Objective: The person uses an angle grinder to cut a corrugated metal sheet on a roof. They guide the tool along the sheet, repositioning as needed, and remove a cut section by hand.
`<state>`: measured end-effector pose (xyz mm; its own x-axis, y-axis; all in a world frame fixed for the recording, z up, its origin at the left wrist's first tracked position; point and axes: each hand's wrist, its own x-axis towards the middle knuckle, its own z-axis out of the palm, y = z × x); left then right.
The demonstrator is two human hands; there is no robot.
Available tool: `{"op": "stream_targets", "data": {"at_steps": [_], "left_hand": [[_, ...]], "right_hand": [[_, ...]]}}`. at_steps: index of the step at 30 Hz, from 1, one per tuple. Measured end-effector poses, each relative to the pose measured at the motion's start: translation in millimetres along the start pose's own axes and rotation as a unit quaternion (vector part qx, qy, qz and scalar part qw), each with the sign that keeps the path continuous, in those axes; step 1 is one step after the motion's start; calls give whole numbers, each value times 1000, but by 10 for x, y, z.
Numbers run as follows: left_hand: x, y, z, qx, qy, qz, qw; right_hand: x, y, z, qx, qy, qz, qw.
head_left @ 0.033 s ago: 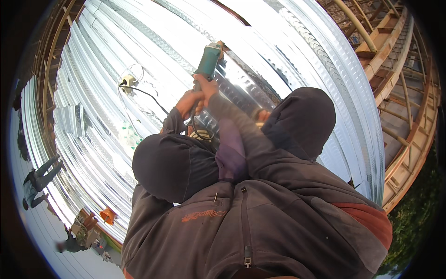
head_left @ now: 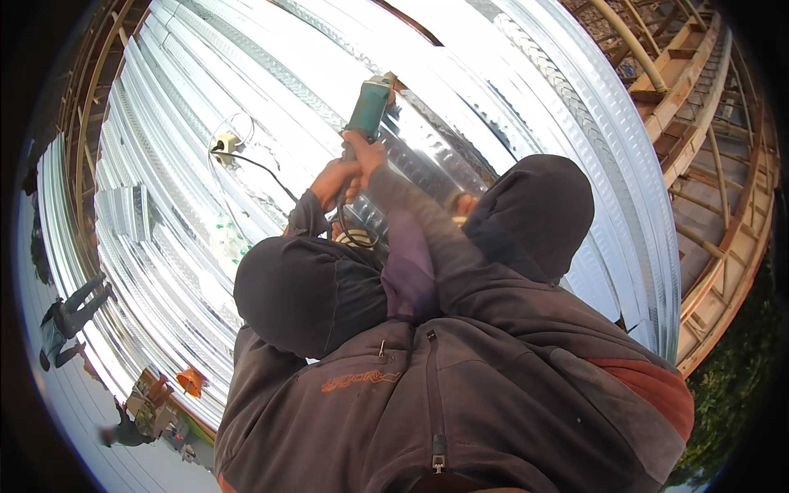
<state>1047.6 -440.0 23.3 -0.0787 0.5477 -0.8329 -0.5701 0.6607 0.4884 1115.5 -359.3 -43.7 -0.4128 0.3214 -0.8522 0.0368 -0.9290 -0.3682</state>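
A teal angle grinder is held out ahead of my knees, its head pointing away from me over shiny ribbed metal sheets. My right hand is closed around the grinder's grey rear body. Just below it, my left hand is wrapped round the tail end, the two hands touching. A dark cord hangs in a loop under them. The grinder's disc is hidden or lost in glare, so I cannot tell whether it touches the sheet.
A pale extension socket with a plugged dark cable lies on the sheets to the left. Wooden roof framing shows past the right edge. At the far left are a person and an orange container. My knees are bent close to my arms.
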Motion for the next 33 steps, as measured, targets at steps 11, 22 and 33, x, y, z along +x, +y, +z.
{"op": "stream_targets", "data": {"at_steps": [11, 22, 33], "left_hand": [[91, 74, 20, -4, 7, 8, 1000], [73, 37, -6, -17, 28, 31, 999], [-3, 99, -213, -55, 26, 33, 998]], "right_hand": [[134, -37, 30, 34, -15, -30, 999], [78, -79, 108, 1, -20, -38, 999], [-25, -128, 331, -91, 24, -34, 995]]}}
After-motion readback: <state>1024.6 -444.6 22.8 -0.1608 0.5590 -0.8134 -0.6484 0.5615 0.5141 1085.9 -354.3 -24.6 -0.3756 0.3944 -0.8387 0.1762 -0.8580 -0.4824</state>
